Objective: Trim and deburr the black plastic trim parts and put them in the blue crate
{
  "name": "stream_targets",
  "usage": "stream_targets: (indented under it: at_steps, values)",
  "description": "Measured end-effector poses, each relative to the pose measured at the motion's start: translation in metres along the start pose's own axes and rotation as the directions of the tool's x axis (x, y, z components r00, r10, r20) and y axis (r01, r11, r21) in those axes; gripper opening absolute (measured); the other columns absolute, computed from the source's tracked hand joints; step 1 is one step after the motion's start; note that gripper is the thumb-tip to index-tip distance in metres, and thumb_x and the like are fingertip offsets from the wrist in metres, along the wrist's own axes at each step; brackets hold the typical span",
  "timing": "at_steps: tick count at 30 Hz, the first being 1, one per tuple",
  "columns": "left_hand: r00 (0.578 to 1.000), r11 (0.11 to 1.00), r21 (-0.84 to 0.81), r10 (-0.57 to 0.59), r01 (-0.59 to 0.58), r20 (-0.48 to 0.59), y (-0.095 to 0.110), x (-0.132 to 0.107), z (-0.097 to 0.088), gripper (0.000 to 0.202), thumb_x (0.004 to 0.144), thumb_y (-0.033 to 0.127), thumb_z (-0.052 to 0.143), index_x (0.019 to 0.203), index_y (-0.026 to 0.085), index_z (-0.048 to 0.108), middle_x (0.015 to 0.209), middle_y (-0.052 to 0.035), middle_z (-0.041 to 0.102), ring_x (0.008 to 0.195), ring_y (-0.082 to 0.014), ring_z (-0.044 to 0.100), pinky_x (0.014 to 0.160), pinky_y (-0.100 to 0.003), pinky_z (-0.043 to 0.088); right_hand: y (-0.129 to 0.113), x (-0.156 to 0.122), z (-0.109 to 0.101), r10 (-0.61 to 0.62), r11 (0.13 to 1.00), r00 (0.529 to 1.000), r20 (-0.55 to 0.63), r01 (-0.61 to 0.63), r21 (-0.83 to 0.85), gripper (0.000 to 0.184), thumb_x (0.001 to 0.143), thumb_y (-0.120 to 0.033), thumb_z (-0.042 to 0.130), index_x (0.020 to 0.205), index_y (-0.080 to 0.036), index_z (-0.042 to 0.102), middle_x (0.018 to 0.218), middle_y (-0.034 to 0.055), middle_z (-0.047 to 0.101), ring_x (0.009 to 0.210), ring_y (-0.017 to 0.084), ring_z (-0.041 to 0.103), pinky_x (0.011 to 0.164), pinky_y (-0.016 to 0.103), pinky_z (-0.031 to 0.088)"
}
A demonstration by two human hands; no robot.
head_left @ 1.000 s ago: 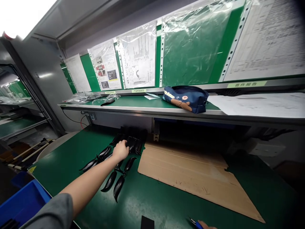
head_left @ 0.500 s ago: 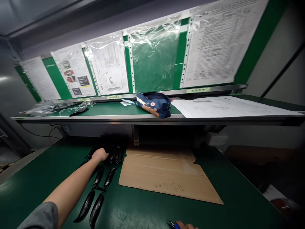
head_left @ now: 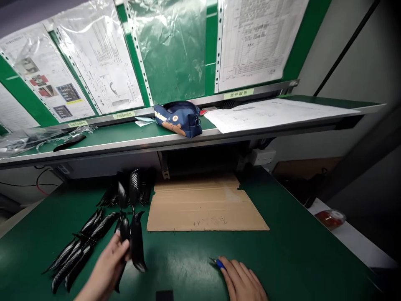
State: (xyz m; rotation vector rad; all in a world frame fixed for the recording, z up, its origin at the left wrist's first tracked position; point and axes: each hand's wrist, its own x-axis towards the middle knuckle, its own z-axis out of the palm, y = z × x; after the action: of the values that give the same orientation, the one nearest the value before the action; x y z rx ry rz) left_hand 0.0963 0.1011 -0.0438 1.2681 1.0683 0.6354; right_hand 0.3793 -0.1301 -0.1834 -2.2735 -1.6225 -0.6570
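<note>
Fingers of the left hand pinch a near leaf of a black part. Part extends beyond the fingertips, long axis running away toward the back of the table. Left hand nearer; right hand well apart, fingers curled round a blue-handled tool, tip aimed left toward the part. Part glossy, ribbed: four curved leaves, thin middle joint. Similar black pieces lie left; cardboard matte, creased.
</note>
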Motion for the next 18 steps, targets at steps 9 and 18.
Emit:
stream_targets:
  at_steps: [9,18]
  values:
    - [0.925,0.809,-0.568,0.090,0.149,0.370,-0.020,-0.056,0.048,0.043,0.086,0.027,0.051,0.128,0.027,0.043,0.065,0.0037,0.038,0.053,-0.0057,0.030,0.054,-0.026,0.026,-0.032,0.023,-0.016,0.201,0.918,0.946,0.253,-0.272,0.290,0.031,0.088,-0.039,0.042,0.115,-0.029,0.053,0.108,0.0040,0.060,0.104,0.020,0.051,0.089,0.042,0.042]
    - [0.852,0.485,-0.765,0.075,0.423,0.518,-0.001,-0.094,0.024,0.068,0.078,0.023,0.041,0.144,0.021,0.024,0.070,0.0004,0.042,0.050,-0.0051,0.029,0.051,-0.022,0.025,-0.162,0.025,-0.048,-0.121,0.846,0.814,0.568,-0.215,0.487,0.057,0.075,-0.045,0.057,0.126,-0.022,0.045,0.114,0.0108,0.055,0.106,0.033,0.047,0.089,0.053,0.040]
